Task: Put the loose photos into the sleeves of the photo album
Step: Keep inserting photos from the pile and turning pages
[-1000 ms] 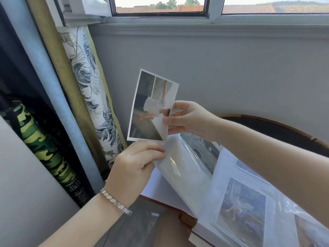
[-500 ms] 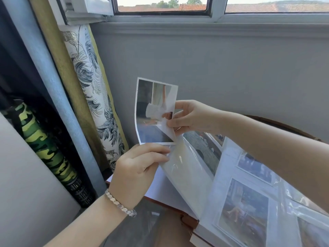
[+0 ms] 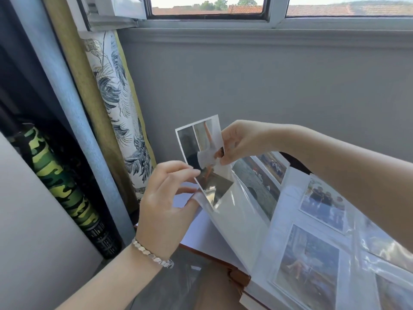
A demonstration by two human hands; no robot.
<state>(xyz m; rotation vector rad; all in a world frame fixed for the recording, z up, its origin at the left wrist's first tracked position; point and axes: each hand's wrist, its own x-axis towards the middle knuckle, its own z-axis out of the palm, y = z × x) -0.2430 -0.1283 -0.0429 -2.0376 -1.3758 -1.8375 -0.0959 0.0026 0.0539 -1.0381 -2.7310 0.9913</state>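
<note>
A white-bordered loose photo stands tilted, its lower end inside a clear plastic sleeve of the open photo album. My right hand pinches the photo's right edge from above. My left hand, with a silver bracelet on the wrist, pinches the sleeve's open edge at the photo's lower left corner. The lifted page curves up from the album. Several other sleeves on the right hold photos.
A grey wall runs close behind the album, under a window. A leaf-print curtain and a camouflage roll stand at the left. A dark round tabletop edge shows behind the album.
The photo has come down and its lower end has slid into the sleeve. My left hand has spread the sleeve's edge open; my right hand moved down with the photo.
</note>
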